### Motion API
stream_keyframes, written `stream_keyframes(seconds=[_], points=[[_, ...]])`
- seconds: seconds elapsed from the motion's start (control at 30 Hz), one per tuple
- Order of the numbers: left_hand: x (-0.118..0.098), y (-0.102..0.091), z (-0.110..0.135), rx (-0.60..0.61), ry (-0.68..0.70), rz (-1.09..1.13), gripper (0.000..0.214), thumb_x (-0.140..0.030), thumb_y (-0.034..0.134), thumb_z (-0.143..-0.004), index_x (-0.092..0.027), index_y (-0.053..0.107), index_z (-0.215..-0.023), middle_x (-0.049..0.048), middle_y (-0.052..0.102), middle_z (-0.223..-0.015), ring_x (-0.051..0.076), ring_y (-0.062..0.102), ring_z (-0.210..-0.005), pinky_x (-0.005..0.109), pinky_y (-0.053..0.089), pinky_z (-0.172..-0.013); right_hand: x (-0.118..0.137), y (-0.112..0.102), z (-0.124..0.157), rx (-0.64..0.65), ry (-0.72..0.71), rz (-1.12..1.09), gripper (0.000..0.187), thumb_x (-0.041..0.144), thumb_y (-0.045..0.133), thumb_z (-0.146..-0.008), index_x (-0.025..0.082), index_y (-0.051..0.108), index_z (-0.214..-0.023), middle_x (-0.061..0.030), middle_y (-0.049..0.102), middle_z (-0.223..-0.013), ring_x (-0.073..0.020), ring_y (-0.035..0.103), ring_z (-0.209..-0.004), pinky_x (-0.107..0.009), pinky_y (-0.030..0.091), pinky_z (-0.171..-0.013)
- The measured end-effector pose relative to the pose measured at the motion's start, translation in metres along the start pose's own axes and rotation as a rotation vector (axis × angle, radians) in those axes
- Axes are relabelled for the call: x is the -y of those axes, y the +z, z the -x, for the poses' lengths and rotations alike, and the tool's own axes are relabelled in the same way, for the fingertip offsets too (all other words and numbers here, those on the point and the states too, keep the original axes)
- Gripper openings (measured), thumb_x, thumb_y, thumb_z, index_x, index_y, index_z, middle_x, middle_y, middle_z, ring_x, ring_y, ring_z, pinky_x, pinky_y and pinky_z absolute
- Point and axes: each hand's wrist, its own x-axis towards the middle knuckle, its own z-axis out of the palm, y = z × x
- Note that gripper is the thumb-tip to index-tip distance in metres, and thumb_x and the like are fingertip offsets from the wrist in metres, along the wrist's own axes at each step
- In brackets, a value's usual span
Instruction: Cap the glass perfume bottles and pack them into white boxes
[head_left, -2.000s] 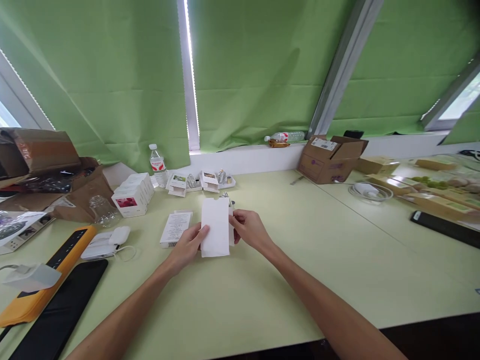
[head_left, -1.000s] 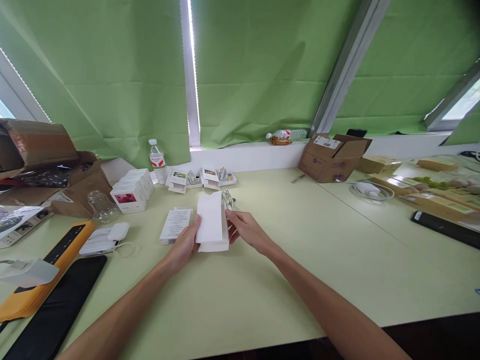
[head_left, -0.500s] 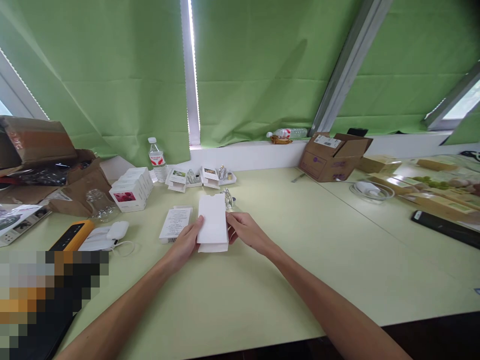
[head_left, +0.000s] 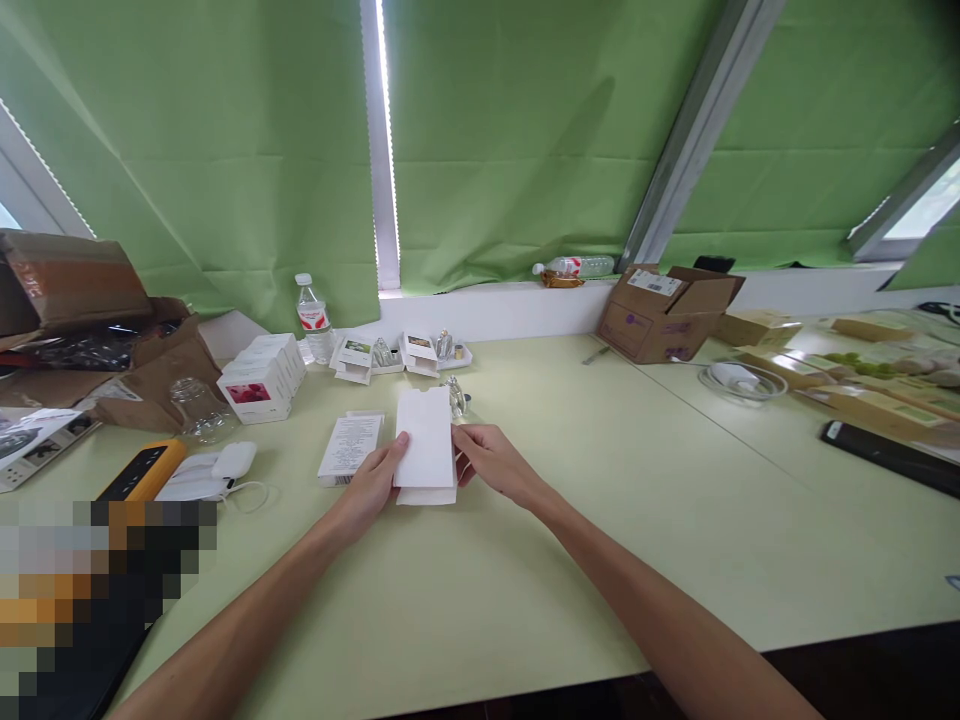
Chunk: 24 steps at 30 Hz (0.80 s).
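Observation:
A plain white carton (head_left: 424, 440) is held upright between my hands, its flat face toward me and a flap at its lower end. My left hand (head_left: 377, 472) grips its left edge, thumb on the face. On the right edge, my right hand (head_left: 491, 460) closes with its fingertips partly behind the carton. Left of it lies a white box printed with text (head_left: 352, 447). Just behind the carton stands a small glass bottle (head_left: 455, 397), partly hidden. Farther back, opened white boxes (head_left: 355, 358) sit beside small bottles in white trays (head_left: 465, 357).
White boxes (head_left: 262, 378) stand in a row at left, near a water bottle (head_left: 313, 318) and a clear jar (head_left: 199, 410). An orange-black device (head_left: 142, 470) and white charger (head_left: 234, 460) lie closer. A cardboard box (head_left: 660, 315) and coiled white cable (head_left: 742, 380) are at right.

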Motion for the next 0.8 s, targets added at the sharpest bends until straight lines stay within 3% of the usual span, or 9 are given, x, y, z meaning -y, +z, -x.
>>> stream_keyframes(seconds=[0.33, 0.57, 0.8], points=[[0.0030, -0.0036, -0.0037, -0.064, 0.033, -0.032, 0.063, -0.066, 0.049, -0.082, -0.016, 0.062, -0.117, 0.0111, 0.066, -0.113, 0.023, 0.061, -0.097, 0.032, 0.047, -0.079, 0.0025, -0.0009, 0.0002, -0.019, -0.004, -0.020, 0.055, 0.064, 0.041, -0.089, 0.014, 0.062, -0.078, -0.0080, 0.066, -0.082, -0.0133, 0.063, -0.061, -0.025, 0.054, -0.055], [0.0011, -0.0018, -0.0019, -0.064, 0.029, 0.006, 0.063, -0.065, 0.050, -0.082, -0.016, 0.061, -0.119, 0.0117, 0.066, -0.115, 0.024, 0.061, -0.100, 0.034, 0.048, -0.083, 0.0017, -0.0007, 0.0026, -0.004, -0.045, 0.082, 0.050, 0.065, 0.053, -0.082, 0.016, 0.064, -0.079, -0.0045, 0.064, -0.074, -0.0136, 0.061, -0.061, -0.025, 0.053, -0.056], [0.0013, -0.0016, -0.0020, -0.056, 0.032, 0.002, 0.063, -0.065, 0.050, -0.082, -0.016, 0.060, -0.121, 0.0114, 0.068, -0.112, 0.025, 0.061, -0.101, 0.034, 0.049, -0.082, 0.0019, -0.0016, 0.0033, 0.005, -0.045, 0.078, 0.047, 0.062, 0.053, -0.083, 0.017, 0.063, -0.076, -0.0039, 0.063, -0.072, -0.0141, 0.060, -0.064, -0.025, 0.053, -0.057]])
